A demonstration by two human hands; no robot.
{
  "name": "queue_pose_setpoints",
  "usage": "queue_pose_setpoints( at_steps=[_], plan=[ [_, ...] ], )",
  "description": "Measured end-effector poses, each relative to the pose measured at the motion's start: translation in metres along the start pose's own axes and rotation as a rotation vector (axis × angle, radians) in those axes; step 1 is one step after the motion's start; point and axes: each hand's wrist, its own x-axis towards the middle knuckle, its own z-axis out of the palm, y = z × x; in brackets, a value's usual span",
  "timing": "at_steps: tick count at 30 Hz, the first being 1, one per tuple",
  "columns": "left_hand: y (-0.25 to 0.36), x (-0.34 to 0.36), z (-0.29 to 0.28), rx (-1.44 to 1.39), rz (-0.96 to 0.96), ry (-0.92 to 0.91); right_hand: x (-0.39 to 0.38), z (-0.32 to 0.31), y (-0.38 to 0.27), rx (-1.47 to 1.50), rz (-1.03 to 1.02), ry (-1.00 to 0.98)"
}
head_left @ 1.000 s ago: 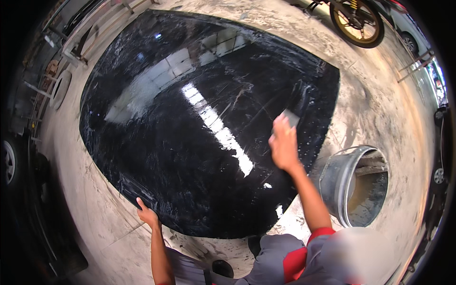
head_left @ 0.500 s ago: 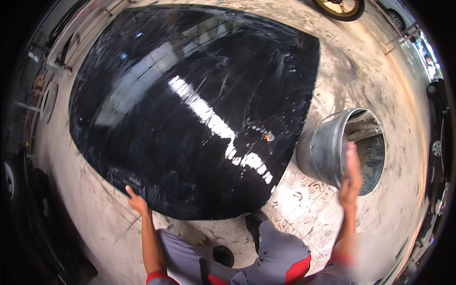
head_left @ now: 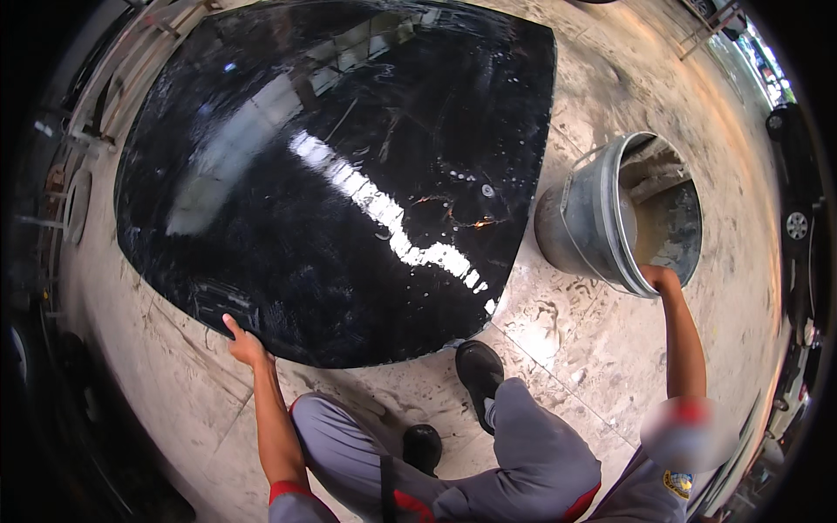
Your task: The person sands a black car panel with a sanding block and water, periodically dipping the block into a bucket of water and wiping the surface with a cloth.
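Note:
A large glossy black car hood (head_left: 288,288) lies in front of me, wet and smeared, with bright reflections across it. At its near left edge my left hand (head_left: 247,344) grips the rim, thumb on top and the other fingers out of sight below. To the right of the hood stands a grey bucket (head_left: 580,227) with a wire handle, its open mouth showing dirty inner walls. My right hand (head_left: 663,278) reaches over the near rim into this bucket. Its fingers are hidden inside, so whether they hold anything does not show.
My black shoes (head_left: 479,370) rest on the stained, pale tiled floor (head_left: 558,397) close to the hood's near edge. A tyre (head_left: 78,207) and metal stands are at the far left. Parked cars (head_left: 796,227) line the right side.
My right hand has gone from above the bucket down into it. My left hand stays on the hood's edge. The whole view has shifted, so hood and bucket appear higher.

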Motion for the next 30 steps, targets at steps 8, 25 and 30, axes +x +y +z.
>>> queue_pose_setpoints(
  at_steps=[8, 25, 30],
  plan=[
    [-0.001, -0.004, 0.008, -0.021, 0.061, 0.021, -0.031, 0.072, 0.071, 0.060, -0.108, 0.182],
    [0.001, -0.006, 0.013, -0.002, 0.102, 0.016, -0.092, 0.229, 0.032, 0.339, -0.092, 0.062],
    [-0.011, 0.011, 0.009, 0.010, 0.185, -0.026, -0.035, 0.235, 0.007, 0.458, -0.096, 0.020]
  ],
)
